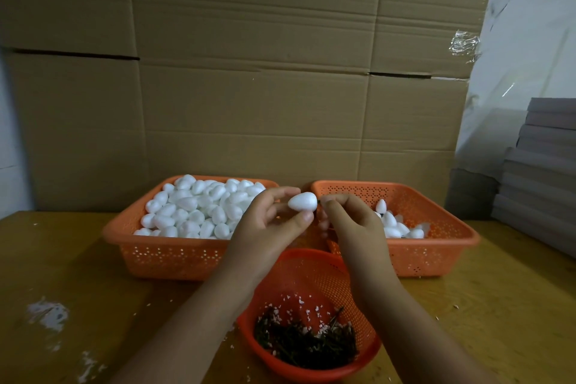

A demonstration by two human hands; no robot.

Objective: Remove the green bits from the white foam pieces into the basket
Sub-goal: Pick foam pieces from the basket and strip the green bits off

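White foam egg (302,201) sits pinched in the left hand (274,221), raised above the gap between the two rectangular orange baskets at the table's (62,259) far edge. The right hand (349,218) has its fingertips closed at the egg's blunt end, probably on a green bit, though it is too small to see. The step in hand is the pull; next, a clean tug and a drop into the round basket (311,262) at the near edge, already holding a dark heap (305,343). Three baskets in all: the left basket (174,256) heaped beyond counting, the right basket (436,252) with roughly ten eggs.
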